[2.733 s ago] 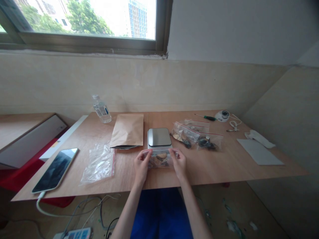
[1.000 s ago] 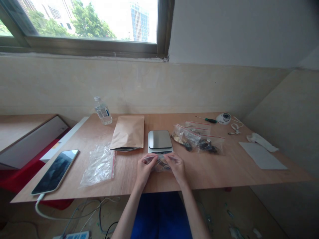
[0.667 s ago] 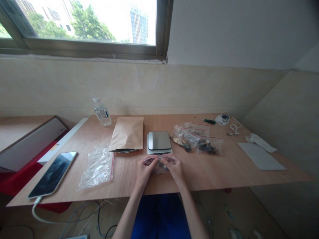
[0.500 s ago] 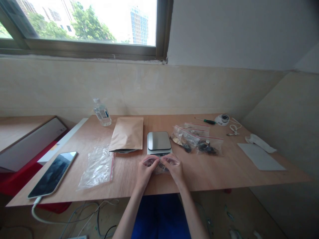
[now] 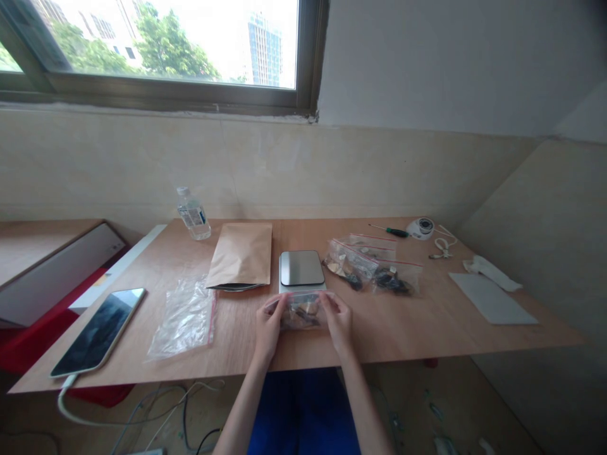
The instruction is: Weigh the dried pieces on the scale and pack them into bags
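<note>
Plastic bag [image 5: 303, 313] between left hand [image 5: 269, 328] and right hand [image 5: 338, 321] (scale [image 5: 301, 268] behind)

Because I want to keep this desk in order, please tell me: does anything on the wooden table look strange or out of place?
The kraft paper pouch looks odd: a dark strip shows along its lower edge, maybe its open mouth or something underneath; I cannot tell which. The empty clear zip bag beside it lies crumpled.

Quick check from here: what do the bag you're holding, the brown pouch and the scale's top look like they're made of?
The zip bag looks like thin clear plastic film: glossy, see-through, with crinkled highlights. The brown pouch looks like matte kraft paper, given its dull, fibrous tone. The scale's platform looks like brushed stainless steel, going by its soft grey sheen, though a metal-look coating can't be ruled out.
</note>
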`<state>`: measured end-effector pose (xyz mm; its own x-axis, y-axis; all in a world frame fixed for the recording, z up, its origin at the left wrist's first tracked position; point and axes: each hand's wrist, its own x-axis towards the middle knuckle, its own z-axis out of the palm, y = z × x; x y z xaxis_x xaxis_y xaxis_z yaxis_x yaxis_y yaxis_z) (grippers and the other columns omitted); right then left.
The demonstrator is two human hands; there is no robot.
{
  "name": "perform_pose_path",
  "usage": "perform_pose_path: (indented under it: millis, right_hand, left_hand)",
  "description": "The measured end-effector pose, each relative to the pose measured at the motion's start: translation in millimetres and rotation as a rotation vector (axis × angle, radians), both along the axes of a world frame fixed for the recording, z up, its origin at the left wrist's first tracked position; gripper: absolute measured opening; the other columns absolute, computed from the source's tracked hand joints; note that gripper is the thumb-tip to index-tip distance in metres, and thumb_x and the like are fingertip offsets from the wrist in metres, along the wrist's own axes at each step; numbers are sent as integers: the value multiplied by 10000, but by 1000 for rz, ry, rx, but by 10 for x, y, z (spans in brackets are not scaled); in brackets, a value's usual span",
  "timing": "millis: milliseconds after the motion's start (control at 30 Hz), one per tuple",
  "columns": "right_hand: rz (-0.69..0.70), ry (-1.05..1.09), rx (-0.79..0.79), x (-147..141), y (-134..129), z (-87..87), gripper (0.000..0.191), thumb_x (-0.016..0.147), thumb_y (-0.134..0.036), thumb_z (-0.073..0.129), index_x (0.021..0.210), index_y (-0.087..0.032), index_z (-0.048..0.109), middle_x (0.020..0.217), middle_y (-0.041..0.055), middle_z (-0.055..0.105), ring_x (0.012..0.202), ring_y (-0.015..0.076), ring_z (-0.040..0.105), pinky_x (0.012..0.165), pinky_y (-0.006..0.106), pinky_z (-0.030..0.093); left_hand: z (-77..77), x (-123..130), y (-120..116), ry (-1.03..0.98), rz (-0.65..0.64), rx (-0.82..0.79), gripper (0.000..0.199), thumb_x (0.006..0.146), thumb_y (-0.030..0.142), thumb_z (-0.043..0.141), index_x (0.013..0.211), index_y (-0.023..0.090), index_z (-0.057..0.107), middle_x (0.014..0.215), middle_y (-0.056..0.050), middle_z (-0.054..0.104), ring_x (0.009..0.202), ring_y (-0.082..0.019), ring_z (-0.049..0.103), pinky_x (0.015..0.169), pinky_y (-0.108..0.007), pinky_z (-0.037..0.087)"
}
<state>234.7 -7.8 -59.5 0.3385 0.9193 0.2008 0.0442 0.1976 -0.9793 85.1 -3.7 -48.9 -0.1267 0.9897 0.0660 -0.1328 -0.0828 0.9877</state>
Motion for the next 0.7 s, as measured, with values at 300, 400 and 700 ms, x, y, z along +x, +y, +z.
perform_pose_path:
  millis: [300,400,700]
  right_hand:
    - [-12,38,-6,28,-15,-19,467,883,-563,415,813,-178,669,672,41,658,657,180,618,615,258,468]
    - [-30,28,-13,15,-19,-14,469,875,-573,426,813,-177,670,655,40,659,627,177,605,592,259,458]
    - [-370,186,-57,404,53,28,548,763,-647,520,761,-116,655,590,24,616,521,146,523,486,246,395]
  left_hand:
    - [-41,-51,-30,139,178,-161,679,770,742,339,439,177,520,415,1,459,432,-128,419,431,-244,302]
    - [-75,-63,-19,103,117,-160,674,773,736,351,503,168,595,445,-10,513,450,-142,457,453,-252,334]
    - [-158,-47,61,-130,-73,-37,666,899,589,217,904,130,699,810,-91,717,723,-197,633,734,-321,460]
